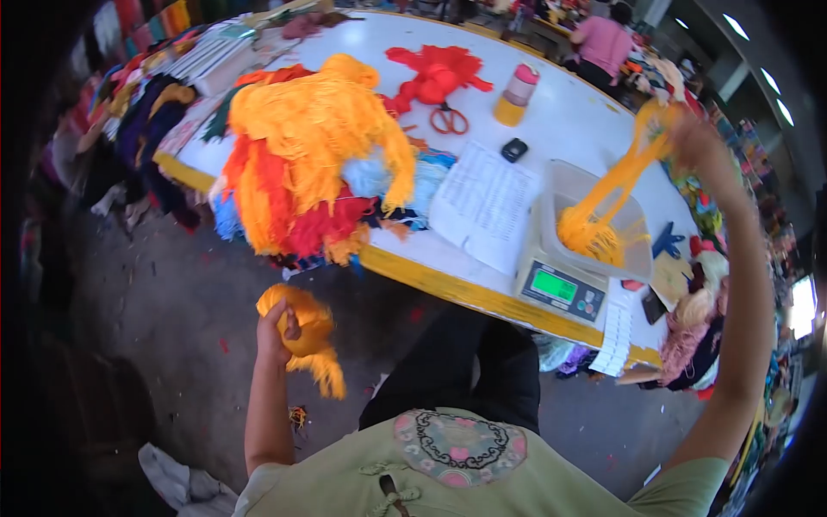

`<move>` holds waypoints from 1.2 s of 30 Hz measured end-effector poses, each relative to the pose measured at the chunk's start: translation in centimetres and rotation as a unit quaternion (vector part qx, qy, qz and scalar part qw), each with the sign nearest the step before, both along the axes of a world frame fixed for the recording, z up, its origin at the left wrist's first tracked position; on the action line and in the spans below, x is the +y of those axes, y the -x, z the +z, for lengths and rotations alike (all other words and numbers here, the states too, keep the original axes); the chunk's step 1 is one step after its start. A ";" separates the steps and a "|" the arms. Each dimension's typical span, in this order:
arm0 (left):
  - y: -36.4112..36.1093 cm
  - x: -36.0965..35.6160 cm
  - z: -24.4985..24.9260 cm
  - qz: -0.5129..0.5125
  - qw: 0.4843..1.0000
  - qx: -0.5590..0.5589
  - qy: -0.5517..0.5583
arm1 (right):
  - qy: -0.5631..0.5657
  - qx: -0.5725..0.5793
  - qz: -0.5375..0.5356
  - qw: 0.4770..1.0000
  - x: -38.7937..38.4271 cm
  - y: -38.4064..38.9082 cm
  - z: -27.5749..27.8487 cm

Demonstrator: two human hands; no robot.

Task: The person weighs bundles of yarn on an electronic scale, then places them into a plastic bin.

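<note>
My left hand point(274, 334) is wrapped round a bundle of orange-yellow yarn point(303, 323), held below the table's front edge. At the right, my right hand point(696, 142) is raised above a clear plastic tub point(639, 256) and grips the top of yellow yarn strands point(618, 183). The lower end of those strands lies in the tub. Under the tub is a digital scale point(562, 289) with a lit green display. A large heap of orange-yellow yarn point(301, 129) covers red and blue yarn at the table's left.
On the white table point(405, 250) are a printed sheet point(484, 207), orange-handled scissors point(448, 121), red yarn point(438, 73), a pink-and-yellow cone point(517, 93) and a small black device point(514, 150). A person in pink point(605, 43) is beyond the table.
</note>
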State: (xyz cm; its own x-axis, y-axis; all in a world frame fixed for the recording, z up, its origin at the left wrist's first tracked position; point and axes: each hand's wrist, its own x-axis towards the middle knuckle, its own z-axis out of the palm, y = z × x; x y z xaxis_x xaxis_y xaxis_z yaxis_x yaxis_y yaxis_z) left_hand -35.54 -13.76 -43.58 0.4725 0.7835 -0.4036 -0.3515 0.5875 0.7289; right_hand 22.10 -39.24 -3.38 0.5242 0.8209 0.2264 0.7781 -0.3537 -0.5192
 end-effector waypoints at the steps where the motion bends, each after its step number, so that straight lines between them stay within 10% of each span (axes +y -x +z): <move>1: -0.4 -0.3 1.6 0.006 1.000 0.011 -0.005 | 0.102 -0.039 0.003 0.994 -1.0 -0.5 -4.4; 2: -0.8 -0.5 3.5 0.010 1.000 0.022 -0.011 | 0.170 -0.459 0.101 0.866 -2.6 0.0 -8.9; 7: -1.1 -1.3 10.1 -0.047 0.980 -0.196 0.012 | 0.153 -0.383 -0.013 0.911 -6.3 9.5 -15.7; 10: -4.9 -4.5 18.1 -0.035 0.903 -0.394 -0.168 | 0.062 -0.349 -0.012 0.935 -8.7 11.6 -19.3; 14: -9.8 -7.8 19.5 0.058 0.933 -0.213 -0.286 | 0.020 -0.294 -0.081 0.952 -11.1 15.0 -20.3; 22: -14.6 -13.3 18.0 -0.322 0.829 -0.067 -0.452 | -0.059 -0.251 -0.112 0.960 -13.5 16.4 -20.7; 36: -17.0 -18.1 17.0 -0.485 0.826 -0.039 -0.284 | -0.009 -0.326 -0.116 0.938 -9.6 13.5 -22.0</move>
